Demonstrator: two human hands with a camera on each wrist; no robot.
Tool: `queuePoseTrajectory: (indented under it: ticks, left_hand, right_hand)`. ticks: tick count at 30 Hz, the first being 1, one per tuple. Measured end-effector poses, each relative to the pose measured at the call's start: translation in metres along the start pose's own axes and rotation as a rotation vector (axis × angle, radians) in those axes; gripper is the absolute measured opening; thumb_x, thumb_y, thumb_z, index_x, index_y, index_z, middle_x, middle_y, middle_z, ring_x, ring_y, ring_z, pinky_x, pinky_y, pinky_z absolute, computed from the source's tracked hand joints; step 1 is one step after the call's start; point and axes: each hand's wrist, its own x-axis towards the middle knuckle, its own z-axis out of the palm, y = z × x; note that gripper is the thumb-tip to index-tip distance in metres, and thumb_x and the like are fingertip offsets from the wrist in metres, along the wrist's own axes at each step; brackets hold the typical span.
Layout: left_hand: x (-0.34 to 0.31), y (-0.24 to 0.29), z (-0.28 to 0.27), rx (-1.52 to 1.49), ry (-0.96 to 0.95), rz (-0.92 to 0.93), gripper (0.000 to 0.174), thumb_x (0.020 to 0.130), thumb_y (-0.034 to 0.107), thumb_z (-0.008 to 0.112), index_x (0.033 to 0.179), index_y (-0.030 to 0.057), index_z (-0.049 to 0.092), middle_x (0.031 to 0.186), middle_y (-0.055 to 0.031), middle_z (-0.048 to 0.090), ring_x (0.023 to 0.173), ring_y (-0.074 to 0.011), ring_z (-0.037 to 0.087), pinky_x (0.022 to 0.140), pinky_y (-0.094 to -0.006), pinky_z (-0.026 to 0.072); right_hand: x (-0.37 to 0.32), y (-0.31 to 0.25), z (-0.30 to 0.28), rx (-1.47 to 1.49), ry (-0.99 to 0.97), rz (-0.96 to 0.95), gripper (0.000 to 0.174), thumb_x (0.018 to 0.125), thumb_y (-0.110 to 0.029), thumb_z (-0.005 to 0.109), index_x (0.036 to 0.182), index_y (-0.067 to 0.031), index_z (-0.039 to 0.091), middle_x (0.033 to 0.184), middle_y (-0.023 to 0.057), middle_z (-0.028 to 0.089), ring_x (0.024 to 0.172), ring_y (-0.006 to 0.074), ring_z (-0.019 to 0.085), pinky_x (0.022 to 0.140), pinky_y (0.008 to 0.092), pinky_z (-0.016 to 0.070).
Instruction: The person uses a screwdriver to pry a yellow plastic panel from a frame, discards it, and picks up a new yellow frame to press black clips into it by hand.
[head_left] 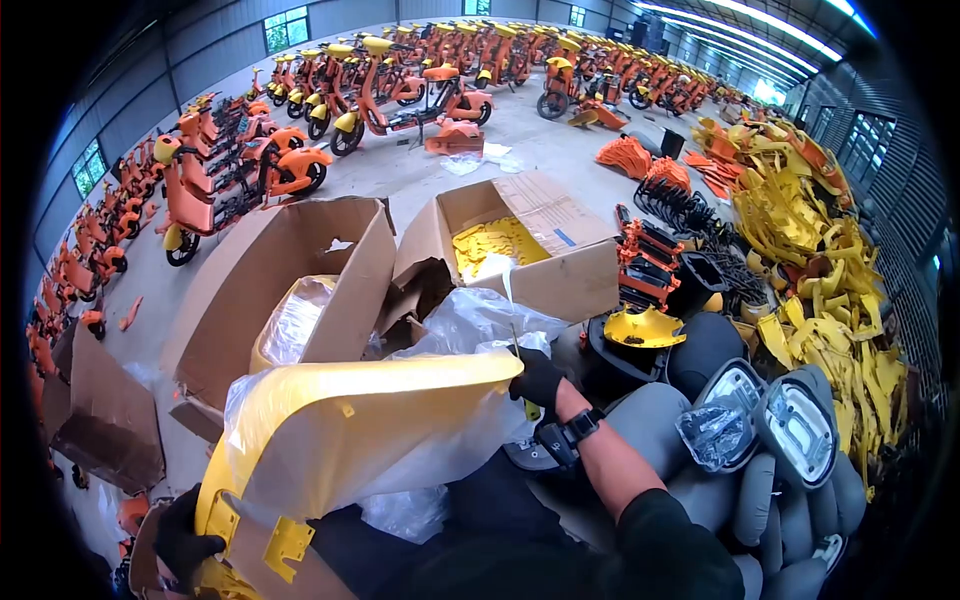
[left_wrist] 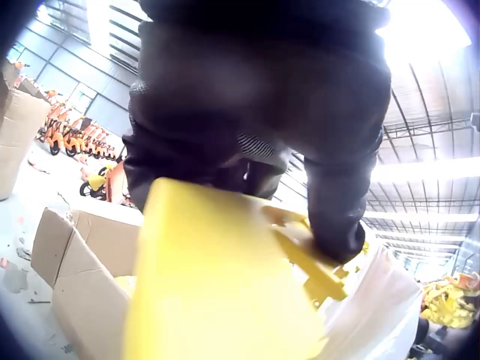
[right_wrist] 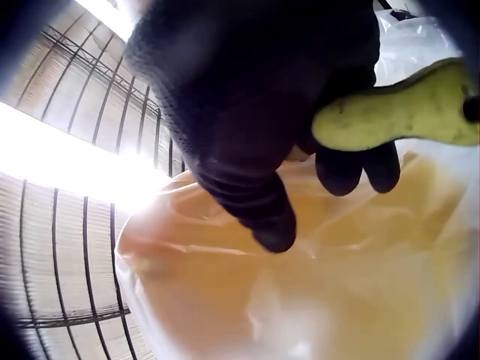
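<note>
A large curved yellow panel [head_left: 370, 385], partly covered by clear plastic film [head_left: 400, 445], spans both black-gloved hands. My left hand [head_left: 185, 540] grips its lower left end beside the bracket-like tabs; in the left wrist view the glove [left_wrist: 337, 217] is curled at the yellow panel [left_wrist: 217, 277]. At the upper right end, my right hand [head_left: 540, 380] holds a thin tool with a yellow-green handle [right_wrist: 397, 109]. The right wrist view shows the thumb of that hand [right_wrist: 255, 90] against the film-covered panel [right_wrist: 300, 262]; its other fingertips show below the handle.
Open cardboard boxes [head_left: 275, 250] stand ahead, one holding yellow parts [head_left: 500, 243]. Grey seats [head_left: 800, 430] lie at right, before a heap of yellow parts [head_left: 830, 330]. Loose plastic [head_left: 480, 318] lies between boxes and panel. Orange scooters [head_left: 390, 105] stand in rows beyond.
</note>
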Motion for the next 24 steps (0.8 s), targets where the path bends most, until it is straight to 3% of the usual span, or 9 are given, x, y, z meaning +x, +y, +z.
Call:
queuePoseTrajectory:
  ticks: [2, 5, 7, 10, 12, 15, 17, 19, 24]
  left_hand:
    - [0.004, -0.020, 0.001, 0.254, -0.009, 0.149, 0.107, 0.056, 0.011, 0.089, 0.148, -0.0016, 0.037, 0.129, -0.0174, 0.059, 0.121, -0.0284, 0.057, 0.098, -0.0405, 0.0482]
    - [0.005, -0.001, 0.045, 0.613, 0.051, 0.286, 0.100, 0.064, 0.019, 0.087, 0.148, -0.0013, 0.038, 0.127, -0.0208, 0.059, 0.125, -0.0354, 0.054, 0.104, -0.0444, 0.0440]
    - [0.015, -0.006, 0.063, 0.868, 0.318, 0.249, 0.085, 0.075, 0.022, 0.078, 0.147, -0.0016, 0.040, 0.131, -0.0234, 0.058, 0.122, -0.0422, 0.055, 0.106, -0.0472, 0.0410]
    - [0.021, -0.036, 0.034, 1.011, 0.454, 0.408, 0.070, 0.082, 0.020, 0.066, 0.146, -0.0009, 0.043, 0.135, -0.0233, 0.056, 0.120, -0.0448, 0.054, 0.107, -0.0480, 0.0397]
    - [0.012, -0.036, 0.010, 1.039, 0.418, 0.399, 0.065, 0.081, 0.010, 0.059, 0.144, 0.0002, 0.046, 0.134, -0.0222, 0.057, 0.120, -0.0438, 0.055, 0.108, -0.0464, 0.0390]
    - [-0.014, -0.040, -0.056, 0.850, 0.422, 0.192, 0.066, 0.079, 0.013, 0.064, 0.142, -0.0002, 0.049, 0.131, -0.0212, 0.060, 0.120, -0.0383, 0.057, 0.107, -0.0433, 0.0401]
    - [-0.028, -0.055, -0.100, 0.805, 0.475, 0.239, 0.066, 0.080, 0.020, 0.065, 0.140, -0.0018, 0.050, 0.130, -0.0207, 0.061, 0.122, -0.0358, 0.057, 0.105, -0.0411, 0.0417]
    - [-0.035, -0.062, -0.120, 0.801, 0.557, 0.290, 0.062, 0.082, 0.021, 0.066, 0.138, -0.0015, 0.052, 0.128, -0.0208, 0.062, 0.119, -0.0324, 0.059, 0.102, -0.0389, 0.0442]
    - [-0.007, -0.018, -0.092, 1.086, 0.590, 0.371, 0.057, 0.076, 0.014, 0.072, 0.130, 0.0030, 0.059, 0.105, -0.0175, 0.067, 0.094, -0.0310, 0.066, 0.085, -0.0385, 0.0514]
  right_hand:
    - [0.014, 0.016, 0.009, -0.322, 0.097, -0.397, 0.034, 0.084, -0.022, 0.075, 0.114, -0.0084, 0.066, 0.101, 0.0137, 0.071, 0.089, 0.0285, 0.069, 0.076, 0.0399, 0.0547]
    - [0.003, -0.003, 0.019, -0.489, 0.131, -0.321, 0.032, 0.082, -0.024, 0.075, 0.108, -0.0078, 0.066, 0.103, 0.0182, 0.069, 0.100, 0.0378, 0.065, 0.087, 0.0444, 0.0518]
    - [0.008, 0.001, 0.008, -0.625, 0.077, -0.306, 0.033, 0.082, -0.026, 0.075, 0.107, -0.0081, 0.067, 0.102, 0.0186, 0.069, 0.099, 0.0387, 0.065, 0.086, 0.0450, 0.0518]
    - [-0.007, 0.010, -0.027, -0.864, 0.198, -0.355, 0.038, 0.077, -0.032, 0.075, 0.106, -0.0083, 0.068, 0.106, 0.0183, 0.070, 0.102, 0.0383, 0.066, 0.090, 0.0438, 0.0525]
    - [-0.007, 0.005, -0.076, -0.965, 0.189, -0.136, 0.041, 0.077, -0.032, 0.073, 0.111, -0.0085, 0.069, 0.108, 0.0186, 0.070, 0.104, 0.0371, 0.066, 0.091, 0.0430, 0.0527]
    - [-0.026, 0.101, -0.219, -0.969, 0.688, 0.044, 0.045, 0.080, -0.038, 0.073, 0.110, -0.0044, 0.069, 0.098, 0.0213, 0.072, 0.096, 0.0407, 0.068, 0.085, 0.0464, 0.0534]
    - [-0.072, 0.137, -0.315, -0.942, 0.712, -0.252, 0.047, 0.083, -0.041, 0.074, 0.110, -0.0033, 0.069, 0.082, 0.0184, 0.072, 0.073, 0.0372, 0.070, 0.069, 0.0458, 0.0562]
    - [-0.088, 0.080, -0.281, -0.449, 0.702, 0.357, 0.034, 0.086, -0.034, 0.077, 0.098, -0.0046, 0.066, 0.059, 0.0064, 0.058, 0.039, 0.0155, 0.054, 0.034, 0.0338, 0.0436]
    - [-0.071, 0.122, -0.238, -0.504, 0.425, 0.462, 0.032, 0.085, -0.030, 0.075, 0.100, -0.0044, 0.062, 0.061, 0.0064, 0.058, 0.041, 0.0176, 0.055, 0.037, 0.0340, 0.0456]
